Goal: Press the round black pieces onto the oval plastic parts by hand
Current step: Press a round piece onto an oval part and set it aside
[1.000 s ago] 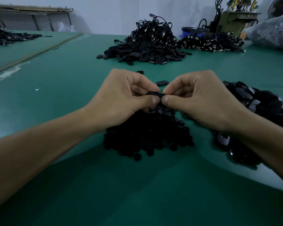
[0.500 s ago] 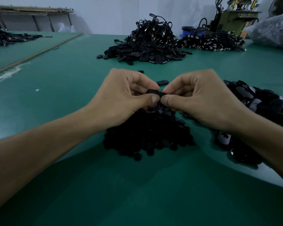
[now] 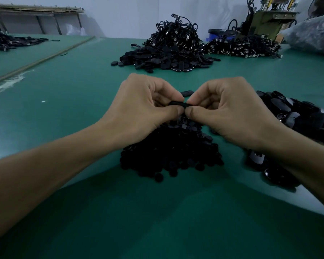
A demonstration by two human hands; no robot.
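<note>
**Both hands pinching 1 oval part over the heap of round pieces**

The left hand [image 3: 142, 109] and the right hand [image 3: 230, 111] are both gripping 1 oval plastic part [image 3: 180, 103], fingers curled, with the 2 thumb tips meeting just under its near edge. The part is being held edge-on, clear of the table [image 3: 64, 109], so only a thin black strip is showing. Whether a round piece is already seated on it is hidden behind the thumbs.

Directly below the hands, the heap of round black pieces [image 3: 168, 152] is lying on the green surface. The pile of oval parts [image 3: 297, 116] is sitting beside and partly under the right forearm. 1 loose oval [image 3: 187, 93] is lying just beyond the knuckles. Farther back, a cabled heap [image 3: 168, 51] and a second cabled heap [image 3: 241, 46] are resting well apart from the work.

The likely trouble: with pressure coming from both thumbs at 1 edge, the round piece may be going in tilted and seating only on 1 side. If the pinch slips, the small piece could be dropping into the black heap beneath, where it would be hard to pick out. The right forearm is also risking a nudge to the oval pile.
</note>
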